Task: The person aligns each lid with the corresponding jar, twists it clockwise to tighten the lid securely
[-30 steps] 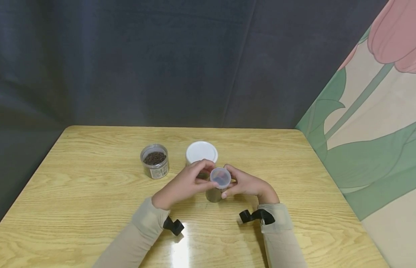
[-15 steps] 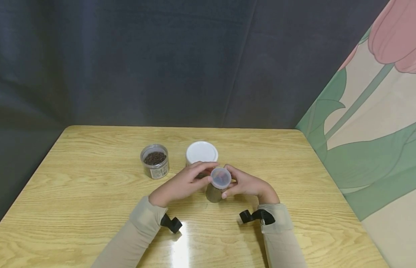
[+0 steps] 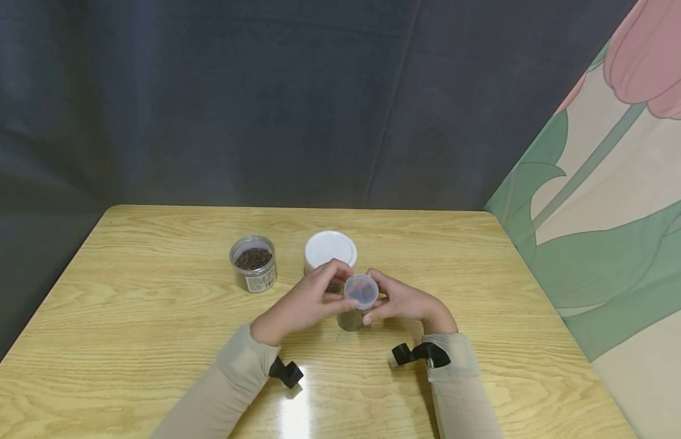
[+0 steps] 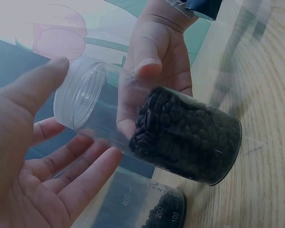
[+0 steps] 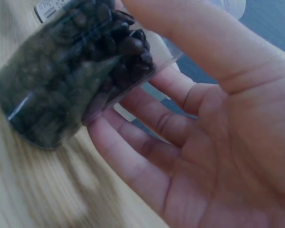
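A clear plastic jar [image 3: 350, 321] stands on the table between both hands, about half filled with dark beans [image 4: 187, 135]. Its translucent screw lid [image 3: 361, 290] sits on top. My left hand [image 3: 307, 303] pinches the lid, thumb on the near side and fingers curled round the far side. Lower down, my right hand [image 3: 404, 300] grips the jar's wall between thumb and fingers. In the right wrist view, the fingertips [image 5: 104, 130] lie along the clear wall beside the beans.
Just behind the hands is a wider jar with a white lid [image 3: 330, 247], partly covered by the left hand. To its left stands a lidless jar [image 3: 260, 283] of dark brown bits. A dark curtain [image 3: 252, 110] hangs behind the wooden table [image 3: 153, 341].
Half a second ago the left fingers were loosened and drawn slightly left. Now they have closed round the lid again, the wrist shifted a little right. The right hand and jar stay put.
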`<state>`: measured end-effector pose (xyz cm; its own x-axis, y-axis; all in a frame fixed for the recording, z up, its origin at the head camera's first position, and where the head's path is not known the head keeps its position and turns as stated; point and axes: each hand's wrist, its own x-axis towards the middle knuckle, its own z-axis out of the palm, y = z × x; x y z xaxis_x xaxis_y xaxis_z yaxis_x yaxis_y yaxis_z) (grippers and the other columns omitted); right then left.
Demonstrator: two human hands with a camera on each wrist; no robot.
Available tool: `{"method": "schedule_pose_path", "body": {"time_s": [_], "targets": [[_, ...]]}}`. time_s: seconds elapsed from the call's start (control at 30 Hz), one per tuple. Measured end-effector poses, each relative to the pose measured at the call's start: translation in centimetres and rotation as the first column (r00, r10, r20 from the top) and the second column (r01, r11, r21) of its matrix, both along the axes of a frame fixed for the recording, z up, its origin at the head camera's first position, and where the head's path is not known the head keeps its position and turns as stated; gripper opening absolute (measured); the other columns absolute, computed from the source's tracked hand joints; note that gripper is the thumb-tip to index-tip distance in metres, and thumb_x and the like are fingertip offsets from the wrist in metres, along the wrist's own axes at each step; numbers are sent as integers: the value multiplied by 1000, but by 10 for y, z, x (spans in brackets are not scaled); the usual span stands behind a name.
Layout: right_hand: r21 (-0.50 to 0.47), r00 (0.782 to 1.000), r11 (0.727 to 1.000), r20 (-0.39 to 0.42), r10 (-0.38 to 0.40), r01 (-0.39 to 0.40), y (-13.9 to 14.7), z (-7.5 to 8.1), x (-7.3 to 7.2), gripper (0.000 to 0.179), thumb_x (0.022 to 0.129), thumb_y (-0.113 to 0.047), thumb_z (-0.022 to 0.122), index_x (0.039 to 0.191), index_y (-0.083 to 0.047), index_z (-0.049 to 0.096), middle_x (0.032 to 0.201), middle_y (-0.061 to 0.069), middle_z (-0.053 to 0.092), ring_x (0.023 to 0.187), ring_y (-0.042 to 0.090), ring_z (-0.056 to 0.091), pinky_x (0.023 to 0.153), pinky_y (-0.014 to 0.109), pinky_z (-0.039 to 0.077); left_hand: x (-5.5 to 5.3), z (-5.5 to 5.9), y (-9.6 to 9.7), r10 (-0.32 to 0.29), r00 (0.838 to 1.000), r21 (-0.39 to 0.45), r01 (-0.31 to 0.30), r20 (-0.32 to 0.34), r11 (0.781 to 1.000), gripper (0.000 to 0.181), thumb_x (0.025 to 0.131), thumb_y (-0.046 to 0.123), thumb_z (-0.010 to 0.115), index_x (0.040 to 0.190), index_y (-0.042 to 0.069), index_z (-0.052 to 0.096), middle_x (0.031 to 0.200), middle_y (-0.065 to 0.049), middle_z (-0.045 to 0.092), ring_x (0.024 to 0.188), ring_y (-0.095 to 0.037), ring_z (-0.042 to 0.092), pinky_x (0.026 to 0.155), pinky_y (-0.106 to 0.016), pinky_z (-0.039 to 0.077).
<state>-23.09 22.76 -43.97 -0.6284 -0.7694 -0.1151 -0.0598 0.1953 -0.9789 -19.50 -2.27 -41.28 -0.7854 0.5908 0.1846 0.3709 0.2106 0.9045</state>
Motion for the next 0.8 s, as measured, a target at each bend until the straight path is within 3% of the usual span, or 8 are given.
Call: {"method": "schedule_pose_path", "body": {"time_s": [0.2,0.3,0.43,0.53,0.67,0.8], "targets": [[-4,1000,1000,-7,3,-3,0,-1,-1,51,88,-12,82,120,-2,43,125,16,53,110,29,64,90,38,58,-1,0,-2,-13,1000,-8,13,5,1000,46,98,21,71,137,9,51,131,-7,56,122,-26,58,98,-27,56],[1,1000,1000,-14,3,-3,1,-1,-2,52,88,-13,82,120,-2,43,126,16,53,114,30,62,92,39,57,-3,0,-5,-28,999,-37,27,-25,999,47,99,23,68,141,12,51,133,-6,56,123,-24,58,100,-33,55],[17,1000,1000,-25,-2,3,1,-1,-2,56,87,-15,83,124,-3,43,130,15,53,120,29,58,95,40,56,-4,-1,-9,-59,996,-72,54,-70,996,48,102,23,63,147,13,50,136,-10,54,125,-25,57,104,-44,52],[22,1000,1000,-29,-1,2,1,-1,-2,60,87,-15,83,130,-3,43,134,15,51,124,28,56,97,41,55,-5,-1,-11,-86,994,-74,81,-65,994,49,104,23,59,150,13,48,139,-14,51,128,-27,55,107,-49,50],[24,999,1000,-39,0,0,1,-2,-2,63,87,-15,83,134,-3,42,136,15,50,124,29,55,98,42,54,-7,-1,-12,-104,993,-84,100,-50,991,50,106,22,55,154,12,44,142,-15,49,130,-27,53,108,-47,49],[27,999,1000,-44,-3,5,1,-2,-2,56,87,-15,83,126,-3,44,130,14,52,120,29,55,95,41,55,-8,-2,-11,-96,995,-60,95,-16,994,49,107,20,54,152,9,39,139,-14,52,129,-28,55,106,-41,51]]}}
